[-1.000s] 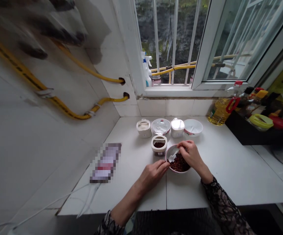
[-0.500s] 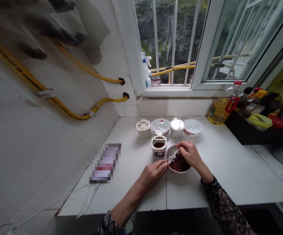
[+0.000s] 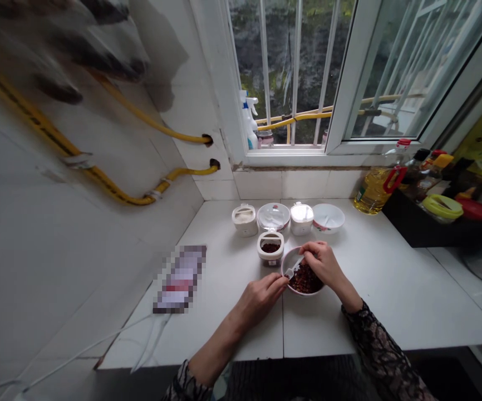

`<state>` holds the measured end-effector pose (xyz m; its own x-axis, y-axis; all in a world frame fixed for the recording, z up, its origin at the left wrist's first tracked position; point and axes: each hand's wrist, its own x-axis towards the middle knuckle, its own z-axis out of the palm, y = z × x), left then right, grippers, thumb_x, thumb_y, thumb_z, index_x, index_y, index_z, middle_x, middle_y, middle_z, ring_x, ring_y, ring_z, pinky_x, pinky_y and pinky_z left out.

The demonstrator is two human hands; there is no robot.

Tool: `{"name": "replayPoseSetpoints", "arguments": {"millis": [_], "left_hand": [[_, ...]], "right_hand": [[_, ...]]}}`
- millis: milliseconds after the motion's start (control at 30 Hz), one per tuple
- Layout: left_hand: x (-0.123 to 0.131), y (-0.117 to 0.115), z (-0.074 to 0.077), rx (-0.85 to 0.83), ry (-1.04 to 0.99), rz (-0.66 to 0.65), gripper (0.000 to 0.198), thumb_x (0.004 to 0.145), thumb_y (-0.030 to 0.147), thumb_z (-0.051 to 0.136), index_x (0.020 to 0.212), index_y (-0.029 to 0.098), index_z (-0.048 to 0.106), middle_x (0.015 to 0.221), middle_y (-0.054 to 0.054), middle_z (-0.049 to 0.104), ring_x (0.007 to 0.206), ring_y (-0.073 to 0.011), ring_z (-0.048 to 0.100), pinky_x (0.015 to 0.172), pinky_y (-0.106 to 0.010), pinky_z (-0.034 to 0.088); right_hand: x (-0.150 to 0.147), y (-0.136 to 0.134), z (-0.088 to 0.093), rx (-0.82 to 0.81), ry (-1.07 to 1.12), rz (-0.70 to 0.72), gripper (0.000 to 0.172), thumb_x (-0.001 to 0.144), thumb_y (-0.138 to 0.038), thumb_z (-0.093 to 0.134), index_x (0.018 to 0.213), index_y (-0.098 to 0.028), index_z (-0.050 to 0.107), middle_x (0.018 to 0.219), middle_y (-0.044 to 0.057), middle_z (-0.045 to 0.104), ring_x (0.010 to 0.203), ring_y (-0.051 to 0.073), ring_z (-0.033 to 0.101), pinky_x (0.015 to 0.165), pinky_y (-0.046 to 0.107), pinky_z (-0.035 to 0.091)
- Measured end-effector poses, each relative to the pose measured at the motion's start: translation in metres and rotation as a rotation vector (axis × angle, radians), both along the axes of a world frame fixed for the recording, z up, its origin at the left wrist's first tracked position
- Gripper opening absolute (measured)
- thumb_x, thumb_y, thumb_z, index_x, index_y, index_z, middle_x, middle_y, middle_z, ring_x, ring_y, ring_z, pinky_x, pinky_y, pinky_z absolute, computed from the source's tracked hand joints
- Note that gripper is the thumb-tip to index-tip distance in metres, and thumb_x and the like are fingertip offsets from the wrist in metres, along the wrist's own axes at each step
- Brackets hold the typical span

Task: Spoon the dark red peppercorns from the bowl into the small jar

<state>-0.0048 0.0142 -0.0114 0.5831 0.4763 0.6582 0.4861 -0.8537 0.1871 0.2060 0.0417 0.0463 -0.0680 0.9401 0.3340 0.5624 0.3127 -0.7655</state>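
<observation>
In the head view, a white bowl with a pinkish rim holds dark red dried pieces, which look like Sichuan peppercorns. My right hand reaches over its right side, fingers closed on the handle of a small white spoon. The spoon slants down to the left inside the bowl. At the left rim my left hand is closed, its fingertips pinching the bowl's edge close to the spoon's tip. Just behind stands a seasoning jar with similar dark pieces, its lid up.
Behind are a jar of pale powder, a bowl under a clear cover, another white jar and a white bowl. An oil bottle and a black rack stand right. A blurred-out device with a cable lies left.
The spoon has shifted very slightly between my fingers. Both hands and the bowl stay in nearly the same place.
</observation>
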Motion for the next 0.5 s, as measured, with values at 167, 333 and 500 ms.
{"name": "replayPoseSetpoints", "arguments": {"millis": [167,333,500], "left_hand": [[0.0004,0.0,0.0011,0.011,0.005,0.01,0.018,0.101,0.02,0.039,0.106,0.017,0.056,0.09,-0.005,0.067,0.074,-0.0117,0.067,0.063,-0.018,0.055],[0.0001,-0.0003,0.0021,0.008,0.005,0.003,0.019,0.102,0.02,0.037,0.106,0.016,0.056,0.09,-0.006,0.067,0.074,-0.0118,0.067,0.063,-0.018,0.054],[0.0,-0.0008,0.0032,0.004,0.01,0.004,0.02,0.102,0.021,0.037,0.108,0.017,0.056,0.09,-0.006,0.067,0.075,-0.0116,0.067,0.064,-0.017,0.055]], "right_hand": [[0.0017,-0.0012,0.0034,-0.065,0.114,-0.034,0.019,0.073,-0.02,0.045,0.066,-0.022,0.063,0.052,-0.002,0.064,0.052,0.017,0.061,0.064,0.028,0.047],[0.0035,-0.0011,0.0022,-0.031,0.043,-0.077,0.02,0.075,-0.022,0.045,0.066,-0.022,0.063,0.053,-0.001,0.064,0.057,0.018,0.06,0.075,0.032,0.046],[0.0036,-0.0003,-0.0018,0.06,-0.072,-0.127,0.021,0.074,-0.021,0.044,0.065,-0.023,0.062,0.056,0.0,0.065,0.073,0.022,0.062,0.09,0.038,0.04]]}}
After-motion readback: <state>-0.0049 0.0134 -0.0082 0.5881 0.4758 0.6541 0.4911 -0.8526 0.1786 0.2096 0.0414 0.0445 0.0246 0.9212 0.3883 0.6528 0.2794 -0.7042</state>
